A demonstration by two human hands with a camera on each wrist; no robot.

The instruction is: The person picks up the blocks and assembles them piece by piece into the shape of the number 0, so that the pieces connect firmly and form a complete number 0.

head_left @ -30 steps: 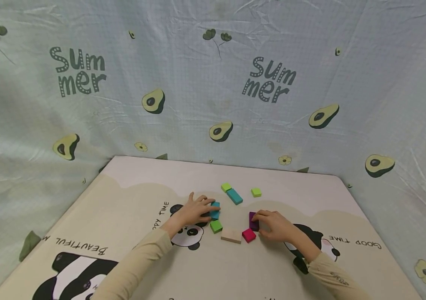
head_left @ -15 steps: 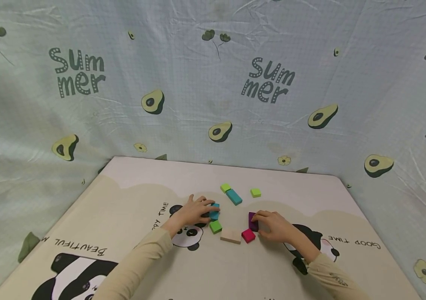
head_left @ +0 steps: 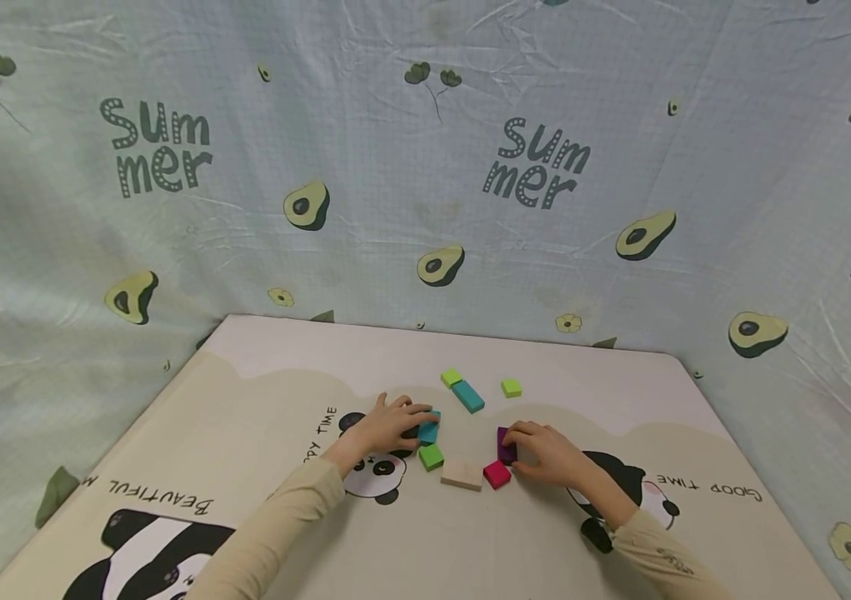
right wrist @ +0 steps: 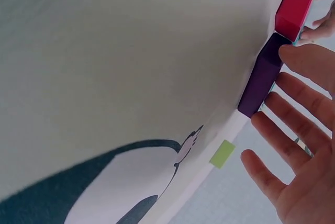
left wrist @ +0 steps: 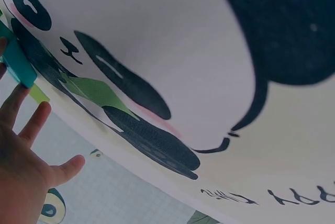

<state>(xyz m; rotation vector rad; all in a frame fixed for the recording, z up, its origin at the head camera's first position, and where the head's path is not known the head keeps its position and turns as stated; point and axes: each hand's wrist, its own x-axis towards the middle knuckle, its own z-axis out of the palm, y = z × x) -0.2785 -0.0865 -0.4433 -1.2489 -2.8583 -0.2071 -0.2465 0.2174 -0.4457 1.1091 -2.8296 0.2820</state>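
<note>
Most fingers spread, left hand [head_left: 382,426] touches blue block [head_left: 428,433], right hand [head_left: 549,455] seemingly purple block [right wrist: 260,79]

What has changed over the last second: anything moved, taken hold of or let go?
Nothing visibly: the head view only drifts slightly, and no block clearly moves within it. The left hand still touches the near blue block, the right hand the purple block. The red block, bright green block, wooden block and far teal block stay put.
</note>
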